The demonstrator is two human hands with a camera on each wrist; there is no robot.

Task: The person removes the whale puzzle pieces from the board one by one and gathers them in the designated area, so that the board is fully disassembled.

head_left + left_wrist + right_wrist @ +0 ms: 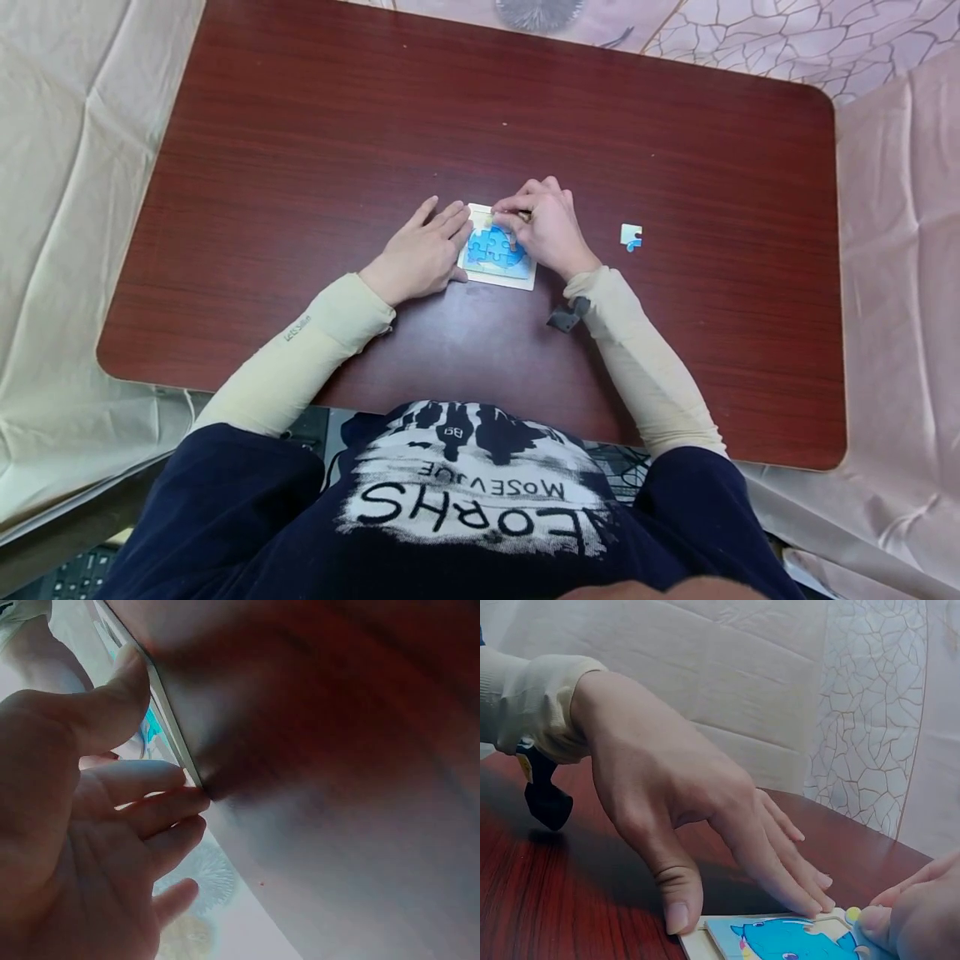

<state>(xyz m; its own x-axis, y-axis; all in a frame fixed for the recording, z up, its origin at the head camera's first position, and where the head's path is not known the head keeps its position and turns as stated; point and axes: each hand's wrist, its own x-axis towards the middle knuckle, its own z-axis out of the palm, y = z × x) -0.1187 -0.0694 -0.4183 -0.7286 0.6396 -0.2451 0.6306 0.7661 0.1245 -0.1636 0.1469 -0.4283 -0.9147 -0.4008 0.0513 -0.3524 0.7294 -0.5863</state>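
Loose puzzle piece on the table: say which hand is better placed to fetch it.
The right hand, most likely: the loose piece lies on its side of the puzzle board, while the left hand rests at the opposite edge. The right should probably finish at the board first.

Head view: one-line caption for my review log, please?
Left hand against a framed jigsaw puzzle, right hand pinching a piece at its far side, a loose piece lying on the table.

Beneath the right grip [551, 225] I see a reddish-brown desk [337, 125], pale cloth [892, 250] on either side, a patterned sheet [757, 37] beyond.
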